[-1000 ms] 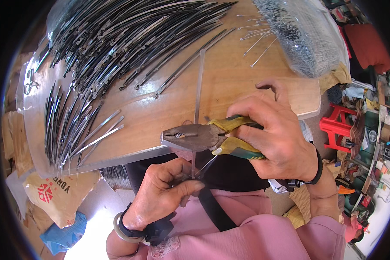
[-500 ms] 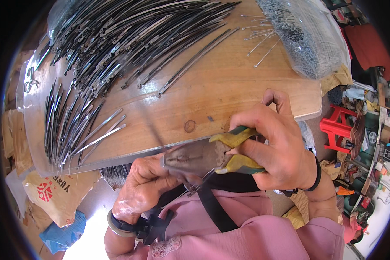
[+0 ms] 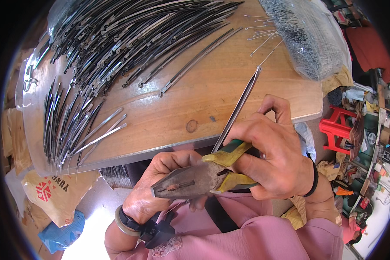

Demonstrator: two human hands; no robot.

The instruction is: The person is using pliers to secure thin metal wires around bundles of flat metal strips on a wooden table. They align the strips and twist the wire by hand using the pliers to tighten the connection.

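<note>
From afar, I clamp my right hand's (image 3: 279,162) fingers around pliers (image 3: 188,178), my left hand's (image 3: 148,181) too hidden to tell, beside a metal strip (image 3: 237,108), seemingly light, springy, best held mid-length.

Past the near-right corner of the wooden tabletop (image 3: 182,112), spotting a red stool (image 3: 338,125); below the near edge, leftward, catching white glare (image 3: 91,238) on grey floor (image 3: 100,200)!

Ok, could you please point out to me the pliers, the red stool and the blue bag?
Pliers (image 3: 195,180): head view, on the metal head.
Red stool (image 3: 334,127): head view, on its red frame.
Blue bag (image 3: 61,234): head view, on its side.
</note>
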